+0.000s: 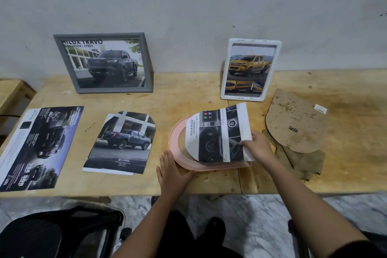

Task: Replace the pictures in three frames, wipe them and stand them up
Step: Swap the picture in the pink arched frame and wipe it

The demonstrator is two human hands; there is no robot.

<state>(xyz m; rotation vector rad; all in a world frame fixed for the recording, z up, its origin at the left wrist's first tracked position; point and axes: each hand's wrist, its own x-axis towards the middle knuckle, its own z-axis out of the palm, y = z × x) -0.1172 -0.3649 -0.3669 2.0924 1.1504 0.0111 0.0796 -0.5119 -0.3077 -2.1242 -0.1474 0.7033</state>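
A pink arched frame (pixel 174 142) lies flat on the wooden table. My left hand (pixel 172 172) presses flat on its near left edge. My right hand (pixel 258 147) pinches the right side of a black-and-white arched picture (pixel 217 138), lifted at an angle over the frame. A grey frame (pixel 104 88) with a dark truck picture and a white frame (pixel 225 90) with a yellow truck picture stand against the wall. The arched backing board (pixel 297 119) lies to the right on a brownish cloth (pixel 301 161).
An arched picture of a blue truck (pixel 123 142) lies left of the pink frame on the table (pixel 188 94), with a large dark brochure (pixel 39 146) further left. A black bag (pixel 58 234) sits on the floor below the table's front edge.
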